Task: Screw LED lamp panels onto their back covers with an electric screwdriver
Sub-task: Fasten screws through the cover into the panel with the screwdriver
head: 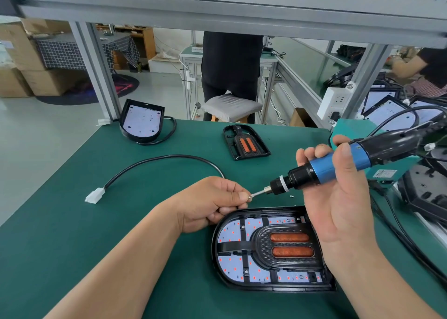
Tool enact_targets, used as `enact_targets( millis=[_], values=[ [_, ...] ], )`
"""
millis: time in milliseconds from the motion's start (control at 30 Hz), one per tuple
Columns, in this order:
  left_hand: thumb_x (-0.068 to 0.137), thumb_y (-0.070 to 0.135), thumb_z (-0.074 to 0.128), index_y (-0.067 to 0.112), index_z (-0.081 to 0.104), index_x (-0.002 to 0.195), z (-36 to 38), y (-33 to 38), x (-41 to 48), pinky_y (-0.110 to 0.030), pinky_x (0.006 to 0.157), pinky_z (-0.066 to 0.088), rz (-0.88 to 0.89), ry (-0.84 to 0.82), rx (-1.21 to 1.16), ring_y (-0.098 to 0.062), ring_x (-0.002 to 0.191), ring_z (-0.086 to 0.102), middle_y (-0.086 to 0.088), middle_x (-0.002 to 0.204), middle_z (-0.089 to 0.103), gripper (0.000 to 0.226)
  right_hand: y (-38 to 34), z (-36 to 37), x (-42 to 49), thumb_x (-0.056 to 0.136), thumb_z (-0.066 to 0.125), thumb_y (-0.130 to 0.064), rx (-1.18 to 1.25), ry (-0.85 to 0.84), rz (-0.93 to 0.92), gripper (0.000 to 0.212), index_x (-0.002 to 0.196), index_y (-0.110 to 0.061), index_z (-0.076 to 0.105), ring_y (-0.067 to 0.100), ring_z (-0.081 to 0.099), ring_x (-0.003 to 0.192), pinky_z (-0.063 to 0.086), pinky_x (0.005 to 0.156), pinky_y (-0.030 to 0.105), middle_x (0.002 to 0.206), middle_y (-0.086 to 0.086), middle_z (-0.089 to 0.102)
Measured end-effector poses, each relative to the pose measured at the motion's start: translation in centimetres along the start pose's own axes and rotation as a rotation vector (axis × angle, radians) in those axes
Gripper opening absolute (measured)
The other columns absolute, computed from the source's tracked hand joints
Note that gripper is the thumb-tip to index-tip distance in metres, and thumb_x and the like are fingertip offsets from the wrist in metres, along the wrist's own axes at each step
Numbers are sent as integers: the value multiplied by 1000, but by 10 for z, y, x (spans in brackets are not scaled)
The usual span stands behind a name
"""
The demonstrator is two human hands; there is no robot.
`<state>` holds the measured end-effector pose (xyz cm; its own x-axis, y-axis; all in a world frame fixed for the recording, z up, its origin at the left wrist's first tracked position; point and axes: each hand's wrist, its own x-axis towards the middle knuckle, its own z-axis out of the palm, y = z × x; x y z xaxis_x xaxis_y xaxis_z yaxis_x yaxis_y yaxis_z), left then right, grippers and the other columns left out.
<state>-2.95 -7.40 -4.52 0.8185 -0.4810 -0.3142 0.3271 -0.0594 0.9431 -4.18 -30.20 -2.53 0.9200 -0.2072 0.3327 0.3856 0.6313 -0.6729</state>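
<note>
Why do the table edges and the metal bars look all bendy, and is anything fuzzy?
In the head view, the wide-angle lens bows straight lines, so the green table edge and the overhead frame curve; light is soft and even, with faint shadows under the left hand; the electric screwdriver in the right hand and the lamp panel look sharp, while the far right edge is stretched and slightly fuzzy.

A factory assembly floor: aluminium-frame workstations (99, 77) rise behind the green bench mat (121, 222), with stacked cardboard cartons (21, 60) beyond it and lamp housings (391, 110) to its right.
</note>
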Motion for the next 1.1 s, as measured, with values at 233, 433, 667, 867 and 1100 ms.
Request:
enact_targets(
  millis=[233,433,667,867,1100],
  values=[
    [107,8,55,6,63,93,2,-1,0,-9,39,22,62,12,1,1,41,33,11,53,57,17,1,-2,2,105,60,-21,30,40,43,15,118,-18,54,21,61,94,47,117,47,94,3,60],
    [107,6,55,4,62,92,3,-2,4,-10,39,22,125,41,-45,1,45,32,10,56,57,16,3,-5,5,98,65,-15,90,70,71,22,116,-15,53,27,57,107,47,118,46,100,6,59],
    [108,7,54,4,61,94,3,-3,6,-10,38,22,121,32,-9,1,41,32,10,52,57,15,5,-8,7,101,63,-15,83,77,62,12,112,-16,58,30,54,113,42,122,47,102,7,59],
    [107,11,58,6,66,100,-1,-6,8,-11,38,23,75,46,-23,1,43,33,8,63,61,13,5,-7,6,103,62,-14,98,64,68,14,116,-15,56,31,51,116,42,122,46,103,7,58],
    [104,7,62,5,69,97,-4,-10,11,-11,37,24,104,45,-110,-2,50,34,-4,80,61,11,3,-4,5,103,60,-19,32,84,86,20,122,-17,54,30,63,122,42,122,48,106,5,65]
  ],
)
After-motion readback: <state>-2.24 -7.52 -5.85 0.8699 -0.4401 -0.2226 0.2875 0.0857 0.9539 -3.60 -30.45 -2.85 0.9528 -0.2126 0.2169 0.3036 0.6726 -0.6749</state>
